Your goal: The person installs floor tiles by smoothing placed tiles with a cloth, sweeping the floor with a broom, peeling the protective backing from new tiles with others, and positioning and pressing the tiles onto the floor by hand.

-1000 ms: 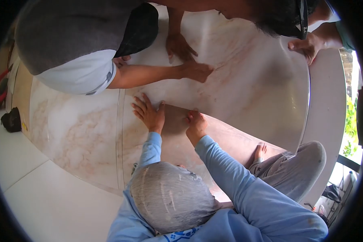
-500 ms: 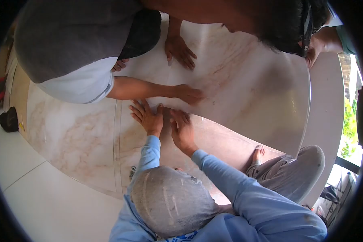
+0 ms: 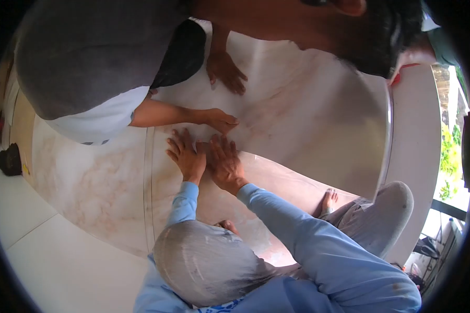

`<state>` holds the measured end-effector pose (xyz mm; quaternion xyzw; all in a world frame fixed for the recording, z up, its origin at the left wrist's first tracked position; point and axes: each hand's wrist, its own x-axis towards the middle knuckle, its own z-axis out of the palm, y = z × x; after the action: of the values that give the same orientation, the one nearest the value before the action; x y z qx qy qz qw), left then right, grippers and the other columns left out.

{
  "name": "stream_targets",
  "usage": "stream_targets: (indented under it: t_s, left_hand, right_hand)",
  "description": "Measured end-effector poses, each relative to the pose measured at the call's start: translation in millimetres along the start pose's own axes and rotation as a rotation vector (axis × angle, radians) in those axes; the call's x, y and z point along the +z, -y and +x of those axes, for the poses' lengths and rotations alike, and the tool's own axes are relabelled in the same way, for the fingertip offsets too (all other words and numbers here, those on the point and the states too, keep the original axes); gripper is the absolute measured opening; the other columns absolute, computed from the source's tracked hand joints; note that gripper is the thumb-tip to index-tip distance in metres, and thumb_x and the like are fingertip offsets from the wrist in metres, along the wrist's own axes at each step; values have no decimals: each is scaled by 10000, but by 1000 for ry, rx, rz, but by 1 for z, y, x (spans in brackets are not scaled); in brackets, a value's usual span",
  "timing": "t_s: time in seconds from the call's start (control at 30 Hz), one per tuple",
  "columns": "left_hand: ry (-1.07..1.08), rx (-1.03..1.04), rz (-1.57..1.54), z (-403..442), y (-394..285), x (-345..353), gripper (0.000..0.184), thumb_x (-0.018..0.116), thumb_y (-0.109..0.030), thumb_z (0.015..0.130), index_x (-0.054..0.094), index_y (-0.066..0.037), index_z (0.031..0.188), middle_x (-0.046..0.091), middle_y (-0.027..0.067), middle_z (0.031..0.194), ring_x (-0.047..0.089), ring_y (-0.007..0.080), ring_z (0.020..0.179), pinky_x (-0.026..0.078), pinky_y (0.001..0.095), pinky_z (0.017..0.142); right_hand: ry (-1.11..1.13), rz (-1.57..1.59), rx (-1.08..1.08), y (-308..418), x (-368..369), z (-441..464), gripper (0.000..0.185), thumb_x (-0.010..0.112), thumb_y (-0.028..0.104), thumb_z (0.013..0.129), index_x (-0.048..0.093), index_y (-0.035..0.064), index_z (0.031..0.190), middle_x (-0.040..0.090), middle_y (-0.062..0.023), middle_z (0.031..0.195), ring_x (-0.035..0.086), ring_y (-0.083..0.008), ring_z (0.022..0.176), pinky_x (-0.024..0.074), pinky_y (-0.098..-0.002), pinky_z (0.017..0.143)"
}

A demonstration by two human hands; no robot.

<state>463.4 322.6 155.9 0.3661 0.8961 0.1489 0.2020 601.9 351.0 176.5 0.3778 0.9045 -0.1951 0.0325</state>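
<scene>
My left hand (image 3: 187, 159) lies with spread fingers on a glossy marble-patterned sheet (image 3: 91, 172). Close beside it, my right hand (image 3: 226, 163) rests flat, fingers stretched out, at the edge of a second marbled sheet (image 3: 318, 115), whose right part is lifted and curved. A co-worker's hand (image 3: 222, 120) is just beyond my right fingertips, seemingly in contact with the upper sheet. That person's other hand (image 3: 227, 73) lies spread further back on the same sheet. What is under my palms is hidden.
Another person's head (image 3: 371, 41) leans in at the top right, with an arm near the sheet's far edge. My bent knees, one (image 3: 209, 261) in dusty grey trousers, frame the near side. White floor tiles (image 3: 62, 261) extend at lower left; a black item (image 3: 9, 159) lies there.
My right hand has shifted left, up beside my left hand. The co-worker's near hand has drawn back leftward. The lifted sheet's right edge has moved slightly left.
</scene>
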Motion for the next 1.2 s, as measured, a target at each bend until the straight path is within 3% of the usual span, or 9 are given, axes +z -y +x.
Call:
stream_targets:
  t_s: [0.2, 0.3, 0.4, 0.6, 0.7, 0.8, 0.9, 1.13, 1.2]
  left_hand:
    - [120, 575, 17, -10, -28, -33, 502, 505, -269, 1033, 500, -48, 1484, 406, 231, 1605, 377, 430, 1485, 351, 522, 1188]
    - [288, 664, 143, 9, -39, -55, 533, 518, -262, 1031, 474, -32, 1510, 399, 241, 1600, 435, 426, 1435, 403, 512, 1151]
    - [526, 559, -31, 24, -68, -77, 555, 514, -256, 1029, 445, -22, 1527, 414, 247, 1592, 421, 396, 1460, 389, 504, 1169]
    - [466, 760, 500, 75, -99, -37, 552, 484, -275, 1032, 456, 8, 1505, 415, 281, 1587, 375, 407, 1501, 335, 525, 1218]
    - [462, 1164, 1271, 103, -111, -21, 591, 481, -290, 1036, 409, 27, 1529, 332, 306, 1626, 357, 434, 1507, 308, 540, 1234]
    - [444, 981, 1086, 128, -109, -6, 667, 461, -387, 1054, 350, 24, 1568, 242, 301, 1667, 278, 439, 1544, 245, 519, 1274]
    - [414, 536, 444, 116, -116, -2, 722, 461, -444, 1051, 331, 36, 1574, 255, 292, 1665, 270, 416, 1551, 242, 496, 1275]
    - [163, 619, 467, 103, -105, 22, 783, 494, -505, 1026, 339, 35, 1572, 269, 273, 1667, 282, 415, 1544, 268, 504, 1257]
    - [110, 570, 461, 98, -105, 31, 791, 502, -517, 1022, 345, 32, 1570, 275, 262, 1668, 290, 419, 1540, 276, 511, 1252]
  right_hand:
    - [35, -18, 34, -4, 11, 6, 788, 549, 394, 1000, 259, 19, 1629, 226, -200, 1707, 168, -404, 1584, 150, -571, 1281]
    - [8, 98, 48, -5, 10, 2, 739, 532, 372, 1015, 286, 21, 1617, 265, -232, 1676, 167, -419, 1578, 167, -579, 1270]
    - [-1, 131, 62, -4, 13, 9, 745, 539, 379, 1020, 279, 11, 1614, 272, -254, 1663, 160, -414, 1580, 175, -569, 1267]
    - [-92, 203, 69, -2, 0, 6, 780, 580, 393, 1006, 295, -35, 1593, 270, -261, 1664, 158, -413, 1581, 180, -565, 1266]
    - [-52, 236, 73, -7, -3, 7, 785, 589, 396, 999, 303, -41, 1586, 276, -254, 1666, 185, -419, 1574, 176, -567, 1269]
    - [-39, 277, 45, -11, -4, 4, 790, 599, 399, 991, 310, -37, 1583, 287, -247, 1664, 213, -429, 1563, 170, -570, 1272]
    - [-57, 291, 10, -17, -1, 6, 800, 617, 402, 979, 318, -37, 1578, 301, -251, 1654, 222, -441, 1555, 165, -570, 1274]
    - [-14, 369, 42, -20, -3, -1, 829, 635, 471, 957, 352, 6, 1583, 298, -246, 1658, 202, -430, 1565, 132, -554, 1289]
    - [-113, 362, -18, -26, 6, -1, 730, 652, 415, 953, 441, -35, 1488, 369, -278, 1589, 290, -473, 1497, 187, -570, 1266]
